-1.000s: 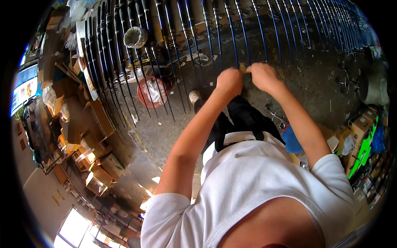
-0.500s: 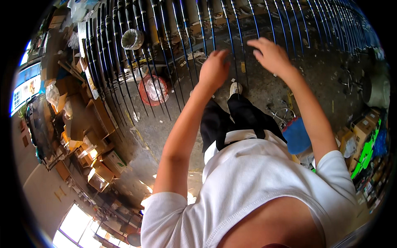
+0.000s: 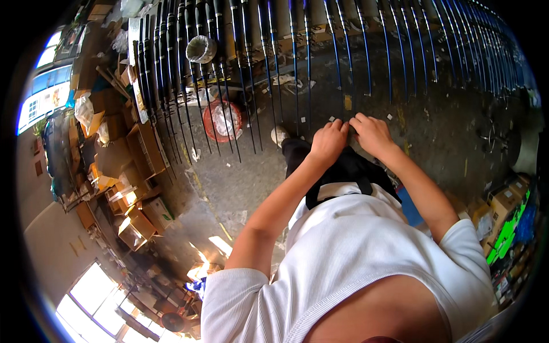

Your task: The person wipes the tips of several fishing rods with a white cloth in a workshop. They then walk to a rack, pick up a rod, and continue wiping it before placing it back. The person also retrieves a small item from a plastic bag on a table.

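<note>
My left hand (image 3: 330, 141) and my right hand (image 3: 370, 136) are close together in front of my waist, above my dark trousers. The fingers of both are curled, with thumbs and fingertips pinched toward each other. Anything between the fingertips is too small or hidden to make out. Beyond my hands a long row of fishing rods (image 3: 337, 54) hangs with tips toward me, black on the left and blue on the right. Neither hand touches a rod. A round, translucent tape roll or ring (image 3: 201, 50) sits against the black rods at the left.
A red bin (image 3: 207, 127) with a white liner stands on the floor beneath the black rods. Cardboard boxes (image 3: 140, 228) are piled at the left, and more boxes (image 3: 503, 208) stand at the right. Part of a blue round seat (image 3: 409, 206) shows beside my right forearm. Scraps litter the floor.
Both hands have drawn back from near the rods toward my waist and come together, fingers now pinched. My body and view have shifted, so the rods and red bin appear further right.
</note>
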Demonstrator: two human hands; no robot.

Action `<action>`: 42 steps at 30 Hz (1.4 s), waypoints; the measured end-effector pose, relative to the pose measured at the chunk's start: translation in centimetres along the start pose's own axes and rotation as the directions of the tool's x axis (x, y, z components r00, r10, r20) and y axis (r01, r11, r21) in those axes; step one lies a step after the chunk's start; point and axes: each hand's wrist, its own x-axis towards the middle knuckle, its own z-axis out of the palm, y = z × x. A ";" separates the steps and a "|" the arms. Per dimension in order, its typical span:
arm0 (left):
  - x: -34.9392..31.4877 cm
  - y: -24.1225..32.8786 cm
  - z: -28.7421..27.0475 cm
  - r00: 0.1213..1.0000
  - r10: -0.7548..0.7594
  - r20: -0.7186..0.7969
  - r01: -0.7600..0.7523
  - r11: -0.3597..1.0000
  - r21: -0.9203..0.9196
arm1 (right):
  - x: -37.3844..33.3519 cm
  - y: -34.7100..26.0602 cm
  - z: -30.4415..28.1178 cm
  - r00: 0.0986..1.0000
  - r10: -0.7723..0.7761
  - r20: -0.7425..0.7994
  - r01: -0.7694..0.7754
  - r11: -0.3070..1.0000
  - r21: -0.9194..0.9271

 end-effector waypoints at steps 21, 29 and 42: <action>-0.1 0.0 -5.6 0.964 -0.229 -0.138 0.233 0.972 0.014 | -0.3 3.8 -5.1 0.871 0.421 -0.255 -0.423 0.905 0.047; 12.0 4.9 -5.1 0.998 -0.028 0.053 0.030 0.999 -0.031 | 2.2 7.0 -5.8 0.879 0.477 -0.012 -0.477 0.878 -0.027; 16.1 2.7 -1.7 0.988 0.154 0.030 -0.139 0.947 -0.288 | 3.1 8.8 -7.4 0.850 0.526 0.024 -0.520 0.832 0.195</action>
